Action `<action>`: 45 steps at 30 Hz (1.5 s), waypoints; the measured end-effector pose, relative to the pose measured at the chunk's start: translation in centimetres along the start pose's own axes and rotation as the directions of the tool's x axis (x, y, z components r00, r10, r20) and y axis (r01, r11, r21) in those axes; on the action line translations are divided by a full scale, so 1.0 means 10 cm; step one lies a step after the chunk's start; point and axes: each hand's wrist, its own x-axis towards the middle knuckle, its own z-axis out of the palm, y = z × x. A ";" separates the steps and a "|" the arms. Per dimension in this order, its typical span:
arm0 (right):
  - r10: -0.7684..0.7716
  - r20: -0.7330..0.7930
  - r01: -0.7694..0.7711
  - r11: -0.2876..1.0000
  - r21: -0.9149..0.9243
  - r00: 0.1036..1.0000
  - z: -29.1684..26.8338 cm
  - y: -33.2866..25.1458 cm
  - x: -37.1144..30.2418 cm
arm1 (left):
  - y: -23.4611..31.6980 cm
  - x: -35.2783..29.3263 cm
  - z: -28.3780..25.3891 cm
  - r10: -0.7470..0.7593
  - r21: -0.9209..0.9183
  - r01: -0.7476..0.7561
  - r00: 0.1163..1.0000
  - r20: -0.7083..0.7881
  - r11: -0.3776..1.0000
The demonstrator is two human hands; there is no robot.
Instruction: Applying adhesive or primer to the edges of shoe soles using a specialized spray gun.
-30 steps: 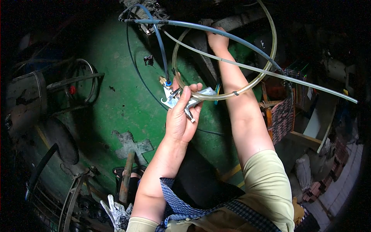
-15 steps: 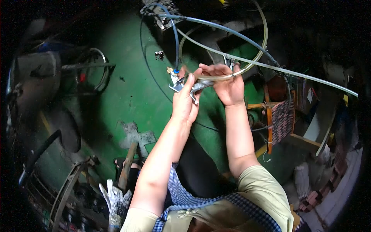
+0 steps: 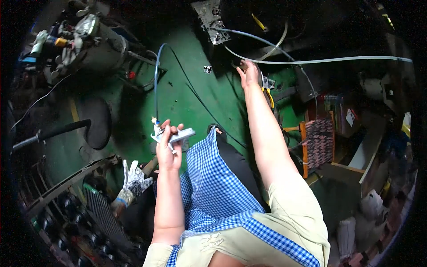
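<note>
My left hand (image 3: 167,147) is wrapped round a silver air gun (image 3: 181,135) above the left side of my lap. A brass fitting on the gun joins a thin blue hose (image 3: 156,84), which arches up and back over the floor. My right hand (image 3: 250,74) reaches far forward, its fingers apart beside a pale clear tube (image 3: 311,61). A second, yellowish tube (image 3: 281,41) comes down behind that hand, and the fingers' contact with it is hard to make out. Yellow-handled pliers (image 3: 269,97) lie just right of my right forearm.
A metal block (image 3: 207,18) stands at the far end of the hoses. To the right is a wooden chair (image 3: 304,149) with a woven seat. A soiled white glove (image 3: 133,177) is near my left side. Metal drum-like equipment (image 3: 109,46) stands far left on the green floor (image 3: 191,89).
My hands have moved apart. The left brought the air gun nearer and leftward; the right moved forward, away from the gun. The yellowish tube's loop has dropped from between them.
</note>
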 end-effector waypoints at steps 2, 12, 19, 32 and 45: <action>-0.008 -0.094 -0.003 0.994 -0.112 0.996 -0.21 -0.03 0.23 | 0.09 -0.22 -0.01 -0.006 -0.034 0.007 1.000 0.030 0.999; 0.218 0.624 0.151 0.863 -0.483 0.751 0.41 -0.96 -1.83 | 0.49 -1.33 -0.12 -0.032 -0.009 0.037 0.949 0.315 0.999; 0.181 0.976 0.930 0.326 -0.172 0.118 0.66 -1.03 -4.29 | 0.34 -2.05 -0.17 0.251 0.557 -0.438 0.889 0.382 0.706; 0.091 0.866 0.373 0.877 -0.304 0.493 1.19 -0.20 -4.02 | 1.39 -4.77 -2.62 0.989 0.895 -0.422 0.014 -0.149 0.141; 0.000 0.853 0.463 0.841 -0.282 0.521 1.67 -0.31 -4.51 | 1.50 -6.93 -6.46 0.666 0.071 -0.997 -0.050 -0.744 0.005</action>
